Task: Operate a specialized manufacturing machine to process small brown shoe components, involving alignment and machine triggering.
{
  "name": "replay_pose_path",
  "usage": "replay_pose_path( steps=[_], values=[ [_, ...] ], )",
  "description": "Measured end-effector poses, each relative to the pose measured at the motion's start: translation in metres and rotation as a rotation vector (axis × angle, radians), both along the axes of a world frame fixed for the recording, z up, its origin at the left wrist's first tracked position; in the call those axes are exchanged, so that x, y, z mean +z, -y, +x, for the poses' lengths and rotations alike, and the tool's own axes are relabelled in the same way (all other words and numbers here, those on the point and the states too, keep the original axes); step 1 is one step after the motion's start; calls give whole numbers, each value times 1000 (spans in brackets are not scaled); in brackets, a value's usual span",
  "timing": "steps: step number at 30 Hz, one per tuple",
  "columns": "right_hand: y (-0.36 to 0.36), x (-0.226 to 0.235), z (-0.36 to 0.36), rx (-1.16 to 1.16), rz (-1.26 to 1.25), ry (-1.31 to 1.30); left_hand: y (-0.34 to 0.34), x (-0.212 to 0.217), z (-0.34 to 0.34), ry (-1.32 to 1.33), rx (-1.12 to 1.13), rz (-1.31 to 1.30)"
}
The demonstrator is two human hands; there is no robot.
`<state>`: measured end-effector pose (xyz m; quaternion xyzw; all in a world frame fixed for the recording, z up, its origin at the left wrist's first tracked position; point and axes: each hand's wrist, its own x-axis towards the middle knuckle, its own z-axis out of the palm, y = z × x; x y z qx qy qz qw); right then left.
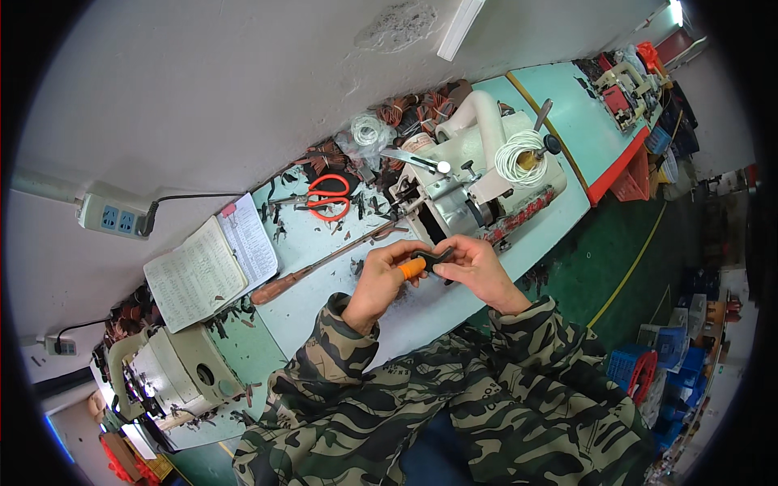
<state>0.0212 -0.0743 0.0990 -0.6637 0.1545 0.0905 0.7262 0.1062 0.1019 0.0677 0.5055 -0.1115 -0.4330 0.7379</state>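
Where the left hand [379,279] and right hand [480,271] meet, both grasp one dark curved strip [435,257] between the fingertips, with an orange tube [412,268], worn or held unclear, at the left fingers. Just beyond the grip: one cream bench machine [454,194], bearing coiled white cord [509,166]. Left of the grip: one long wooden-handled tool [278,287], red-handled scissors [324,193], one open notebook [194,279].
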Motion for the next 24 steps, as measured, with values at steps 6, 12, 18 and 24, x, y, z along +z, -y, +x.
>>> replay_pose_path(
  steps=[6,12,18,24],
  values=[
    [2,-6,-4,-54,-89,48,3,2,4,46,-99,23],
    [-4,-14,-6,-214,-154,46,15,-6,-9,250,-26,103],
    [-9,-18,-7,-291,-170,121,20,-23,-17,187,49,56],
    [-7,-26,-10,-313,-175,78,28,-11,-22,170,47,168]
  ],
)
